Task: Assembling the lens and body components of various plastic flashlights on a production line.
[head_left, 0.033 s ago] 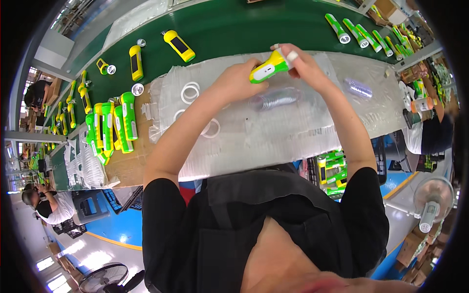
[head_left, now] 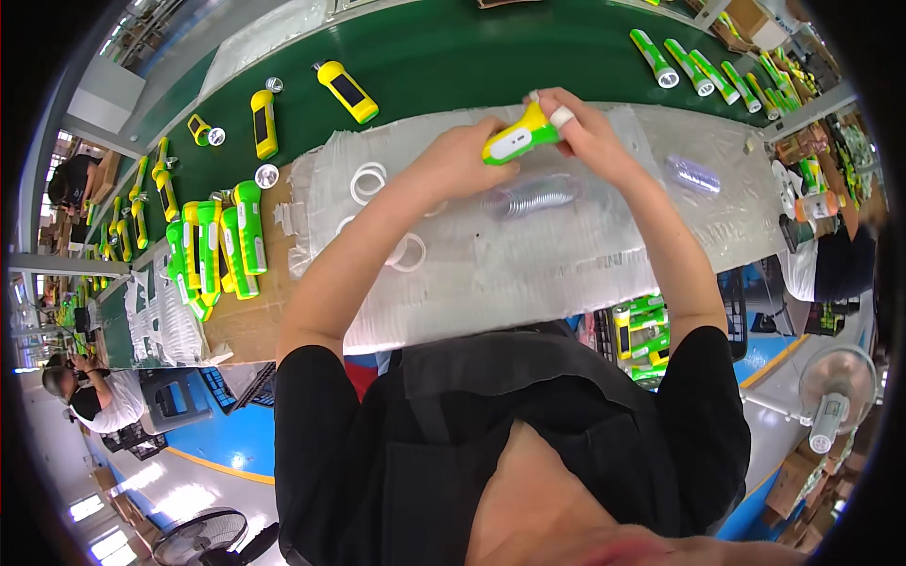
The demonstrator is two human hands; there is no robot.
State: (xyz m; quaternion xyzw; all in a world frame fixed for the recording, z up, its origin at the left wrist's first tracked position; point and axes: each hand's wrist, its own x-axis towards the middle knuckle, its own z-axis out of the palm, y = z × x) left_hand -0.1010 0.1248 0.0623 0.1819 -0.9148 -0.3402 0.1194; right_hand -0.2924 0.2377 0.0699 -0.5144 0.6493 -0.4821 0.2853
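A yellow and green flashlight [head_left: 517, 141] with a pale side panel is held between my two hands over the plastic-covered work surface. My left hand [head_left: 469, 158] is closed around its handle end. Around the wider head end, the fingers of my right hand [head_left: 593, 137] are curled, with white wraps on some fingertips; that end is partly hidden. Just below lies a stack of clear round discs [head_left: 536, 196]. Several white rings [head_left: 407, 268] rest near my left forearm, one partly covered by it. Another clear stack [head_left: 694, 174] lies to the right.
A pile of flashlights [head_left: 209, 250] sits at the left on cardboard. Yellow flashlights [head_left: 346, 91] with loose heads and a row of green ones [head_left: 653, 57] lie on the green belt [head_left: 491, 57]. Below the table edge is a crate of flashlights [head_left: 646, 332]. Co-workers sit both sides.
My right hand has shifted very slightly around the flashlight's head end. Everything else looks the same.
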